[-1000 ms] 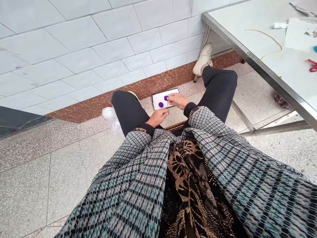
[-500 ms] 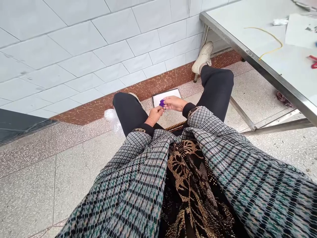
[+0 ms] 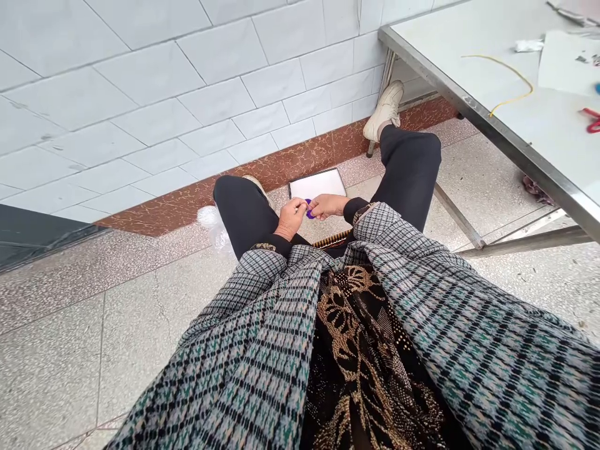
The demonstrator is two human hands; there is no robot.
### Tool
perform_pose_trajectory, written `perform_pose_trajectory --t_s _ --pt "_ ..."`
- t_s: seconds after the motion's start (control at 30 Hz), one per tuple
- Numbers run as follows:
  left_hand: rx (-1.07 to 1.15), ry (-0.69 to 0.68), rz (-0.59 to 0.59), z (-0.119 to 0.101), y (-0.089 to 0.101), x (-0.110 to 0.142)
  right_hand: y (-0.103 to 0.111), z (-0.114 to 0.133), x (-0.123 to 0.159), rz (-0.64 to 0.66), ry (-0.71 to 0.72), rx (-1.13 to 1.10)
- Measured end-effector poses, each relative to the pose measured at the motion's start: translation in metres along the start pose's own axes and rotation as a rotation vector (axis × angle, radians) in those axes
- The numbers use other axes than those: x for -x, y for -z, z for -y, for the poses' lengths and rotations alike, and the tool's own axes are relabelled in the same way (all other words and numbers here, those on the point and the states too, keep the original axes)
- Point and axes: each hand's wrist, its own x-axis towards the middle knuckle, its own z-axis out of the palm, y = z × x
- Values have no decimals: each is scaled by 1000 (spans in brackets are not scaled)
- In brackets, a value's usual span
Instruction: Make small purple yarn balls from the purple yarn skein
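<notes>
Between my knees, a small purple piece (image 3: 310, 214) is pinched where both hands meet; it looks soft, but its kind is too small to tell. My right hand (image 3: 330, 205) is closed on it from the right. From the left, my left hand (image 3: 292, 215) has its fingertips pressed together at the piece's edge, and they partly hide it. Just beyond the hands, a white flat tray or board with a dark rim (image 3: 319, 184) lies on the floor, its near side covered by my hands.
At the right stands a metal-edged table (image 3: 450, 37) bearing a yellow cord (image 3: 515, 74), red-handled scissors (image 3: 591, 121) and a white sheet (image 3: 565, 62). A clear plastic bag (image 3: 213, 224) lies on the floor beside my left knee. A tiled wall (image 3: 210, 81) runs along the front.
Both hands have shifted slightly, and the left fingers have moved up against the purple piece. The piece has turned and shows a different shape between the fingers.
</notes>
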Motion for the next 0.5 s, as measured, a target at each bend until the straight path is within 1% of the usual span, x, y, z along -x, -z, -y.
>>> perform_pose_trajectory --t_s 0.07,0.17,0.23,0.27,0.33,0.4,0.43,0.5 --pt "-2 37 -10 4 0 -2 2 3 3 29 11 -60" --pt "-10 64 20 9 -2 -4 4 8 6 57 44 -250" --pt "-8 59 81 9 -6 -3 4 11 7 7 96 -393" --pt "-4 45 118 9 -8 -2 5 12 7 -55 129 -424" --pt "10 4 189 5 -11 2 6 14 5 -209 178 -395" --pt "18 -54 231 0 -12 6 6 12 2 -306 175 -289" --pt "13 -86 230 -2 -11 8 6 11 0 -314 153 -231" --pt "-9 -139 175 -4 -7 10 5 6 -3 -259 82 -136"
